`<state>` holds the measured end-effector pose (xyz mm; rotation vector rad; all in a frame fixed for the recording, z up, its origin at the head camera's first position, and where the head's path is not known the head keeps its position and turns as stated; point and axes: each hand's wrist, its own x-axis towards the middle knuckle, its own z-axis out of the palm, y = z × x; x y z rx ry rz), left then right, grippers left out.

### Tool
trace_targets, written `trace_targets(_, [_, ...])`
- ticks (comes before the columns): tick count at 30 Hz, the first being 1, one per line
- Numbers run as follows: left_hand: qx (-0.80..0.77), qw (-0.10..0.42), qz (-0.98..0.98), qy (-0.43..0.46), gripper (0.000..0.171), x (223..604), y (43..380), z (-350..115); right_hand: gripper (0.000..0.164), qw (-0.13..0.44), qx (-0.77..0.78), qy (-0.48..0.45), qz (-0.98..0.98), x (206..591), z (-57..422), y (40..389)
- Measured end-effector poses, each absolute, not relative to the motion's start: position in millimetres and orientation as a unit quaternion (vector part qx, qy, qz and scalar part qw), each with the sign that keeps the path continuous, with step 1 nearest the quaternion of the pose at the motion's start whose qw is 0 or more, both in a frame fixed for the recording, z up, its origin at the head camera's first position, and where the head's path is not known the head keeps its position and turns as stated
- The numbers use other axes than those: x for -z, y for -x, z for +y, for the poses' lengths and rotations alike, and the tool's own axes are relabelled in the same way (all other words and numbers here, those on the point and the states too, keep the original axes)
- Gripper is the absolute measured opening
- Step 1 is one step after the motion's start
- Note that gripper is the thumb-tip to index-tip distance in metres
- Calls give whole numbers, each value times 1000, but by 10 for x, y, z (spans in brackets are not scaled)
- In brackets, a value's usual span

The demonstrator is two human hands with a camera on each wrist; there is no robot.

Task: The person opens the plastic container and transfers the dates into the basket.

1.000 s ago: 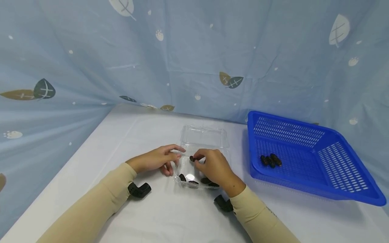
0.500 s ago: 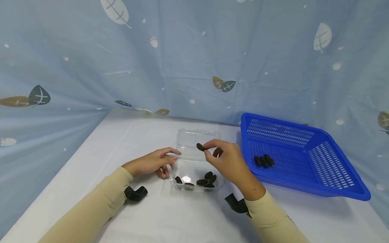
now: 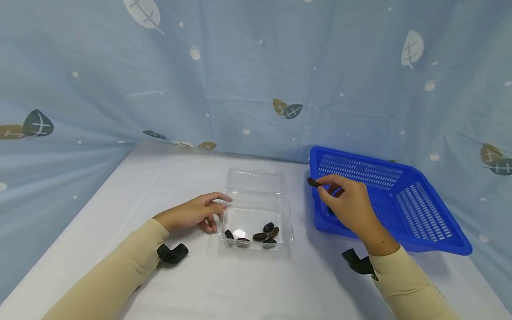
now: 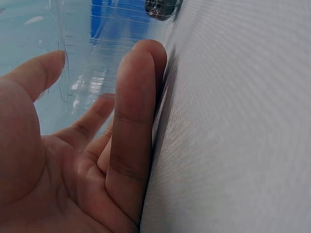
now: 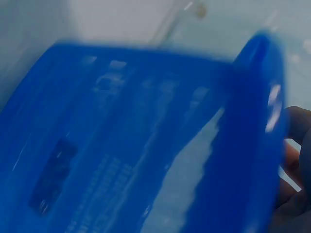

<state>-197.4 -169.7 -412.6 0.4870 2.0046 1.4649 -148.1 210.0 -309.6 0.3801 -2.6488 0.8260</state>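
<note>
In the head view my right hand [image 3: 350,202] pinches a dark brown date [image 3: 313,182] between thumb and fingertips, above the left rim of the blue plastic basket [image 3: 360,158]. My left hand [image 3: 191,213] lies at the left side of an open clear plastic clamshell box [image 3: 256,212]; its fingers are relaxed. The left wrist view shows the thumb [image 4: 48,68] touching the clear box's edge. Several dates [image 3: 260,237] lie along the box's near side. Dates inside the basket are mostly hidden by my right hand.
The box's raised lid [image 3: 256,180] leans back, away from me. A white cloth [image 3: 200,284] covers the table. Patterned blue fabric [image 3: 240,66] hangs behind and to the left. The right wrist view is blurred, with the blue basket filling much of it.
My right hand has lifted the date out of the clear box and carried it rightward to the basket's rim. My left hand stays beside the box. The head view has shifted slightly.
</note>
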Motion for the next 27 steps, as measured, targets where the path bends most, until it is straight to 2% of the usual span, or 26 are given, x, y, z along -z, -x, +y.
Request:
trace_targets(13, [-547,299,761,-181,48,4110,1961,-1720,14,120,-211,-94,-965,3228,2823,1648])
trace_targets(27, [-548,305,758,-181,46,4101,1963,-1718,21,-7,-150,-32,-988,3338,3147,1774])
